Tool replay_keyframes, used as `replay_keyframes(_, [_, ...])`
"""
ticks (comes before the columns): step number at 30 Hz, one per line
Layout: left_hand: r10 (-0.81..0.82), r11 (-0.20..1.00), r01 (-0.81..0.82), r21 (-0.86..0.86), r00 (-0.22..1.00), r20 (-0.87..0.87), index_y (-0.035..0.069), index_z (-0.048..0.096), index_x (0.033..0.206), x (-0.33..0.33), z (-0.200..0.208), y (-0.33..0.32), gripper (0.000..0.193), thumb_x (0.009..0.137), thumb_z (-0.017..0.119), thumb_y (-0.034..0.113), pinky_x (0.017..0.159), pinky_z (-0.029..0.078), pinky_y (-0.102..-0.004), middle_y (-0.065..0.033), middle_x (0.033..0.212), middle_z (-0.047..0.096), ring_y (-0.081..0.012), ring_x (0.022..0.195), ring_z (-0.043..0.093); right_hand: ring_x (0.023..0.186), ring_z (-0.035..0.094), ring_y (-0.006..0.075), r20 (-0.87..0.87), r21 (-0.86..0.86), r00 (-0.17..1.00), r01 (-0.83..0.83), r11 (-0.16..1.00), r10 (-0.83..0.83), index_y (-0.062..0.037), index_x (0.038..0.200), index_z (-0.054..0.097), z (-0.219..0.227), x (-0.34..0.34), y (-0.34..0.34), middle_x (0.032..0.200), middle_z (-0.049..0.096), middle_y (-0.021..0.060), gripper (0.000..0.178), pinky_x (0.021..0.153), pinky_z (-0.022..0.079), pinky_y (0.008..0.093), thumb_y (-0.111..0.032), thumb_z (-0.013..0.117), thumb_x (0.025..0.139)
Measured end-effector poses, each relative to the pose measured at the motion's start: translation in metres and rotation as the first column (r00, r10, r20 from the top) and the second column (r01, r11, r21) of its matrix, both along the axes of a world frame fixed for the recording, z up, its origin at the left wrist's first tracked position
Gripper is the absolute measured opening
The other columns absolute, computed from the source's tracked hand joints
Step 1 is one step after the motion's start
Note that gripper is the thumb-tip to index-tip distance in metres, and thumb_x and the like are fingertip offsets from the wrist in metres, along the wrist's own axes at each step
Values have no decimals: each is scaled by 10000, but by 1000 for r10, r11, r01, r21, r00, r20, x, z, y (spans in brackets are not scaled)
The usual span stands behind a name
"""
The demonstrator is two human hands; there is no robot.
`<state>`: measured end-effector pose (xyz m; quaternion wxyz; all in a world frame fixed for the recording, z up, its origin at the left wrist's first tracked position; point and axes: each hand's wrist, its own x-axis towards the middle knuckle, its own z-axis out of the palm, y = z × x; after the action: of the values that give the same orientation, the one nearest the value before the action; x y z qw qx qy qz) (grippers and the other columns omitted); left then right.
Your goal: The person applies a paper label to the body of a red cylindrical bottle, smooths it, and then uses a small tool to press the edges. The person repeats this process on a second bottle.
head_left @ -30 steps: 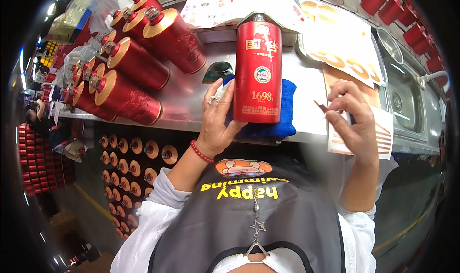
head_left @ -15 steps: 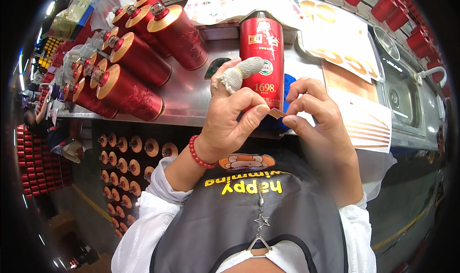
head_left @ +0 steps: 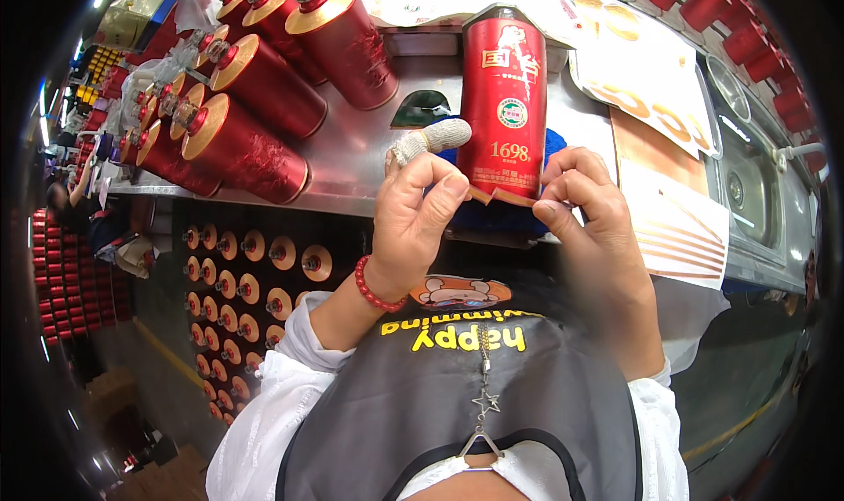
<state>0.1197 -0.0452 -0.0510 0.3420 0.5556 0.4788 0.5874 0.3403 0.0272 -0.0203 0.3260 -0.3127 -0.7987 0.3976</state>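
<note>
Right now both hands pinch a thin brown strip [head_left: 503, 197] between them, left hand [head_left: 420, 215] at one end, right hand [head_left: 587, 211] at the other, just in front of the upright red bottle [head_left: 505, 105] on the steel bench [head_left: 352, 163].

You have a steel bench [head_left: 369, 163] before you. On it a red canister [head_left: 505, 97] stands upright on a blue cloth [head_left: 552, 145], red gold-capped bottles [head_left: 255, 114] lie on their sides at the left, and printed sheets [head_left: 651, 88] rest at the right beside a sink [head_left: 747, 185].
</note>
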Motion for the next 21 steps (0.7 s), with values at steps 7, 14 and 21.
replay_keyframes(7, [154, 988, -154, 0, 987, -50, 33, 639, 879, -6, -4, 0, 166, 987, 620, 158, 1006, 374, -353, -148, 1264, 638, -205, 1089, 522, 973, 546, 277, 21, -81, 1000, -2, 997, 3, -14, 849, 602, -2, 5, 2, 977, 590, 108, 132, 845, 448, 375, -68, 721, 869])
replay_keyframes(14, [161, 985, -162, -59, 987, -22, 21, 629, 891, -10, -15, -4, 147, 979, 617, 138, 965, 410, -349, -146, 1264, 627, -200, 1068, 535, 833, 432, 126, 14, -147, 999, 31, 989, -29, -5, 783, 512, -3, 0, 2, 1003, 488, 62, 241, 745, 383, 258, -107, 684, 917])
replay_keyframes(21, [222, 974, -217, 70, 972, -72, 9, 617, 885, -9, -28, -1, 161, 990, 607, 130, 866, 434, -292, -101, 1116, 654, -144, 950, 529, 916, 555, 245, 9, -92, 998, 60, 994, -60, 15, 831, 605, -8, -4, 5, 964, 541, 121, 202, 779, 474, 353, -113, 756, 872])
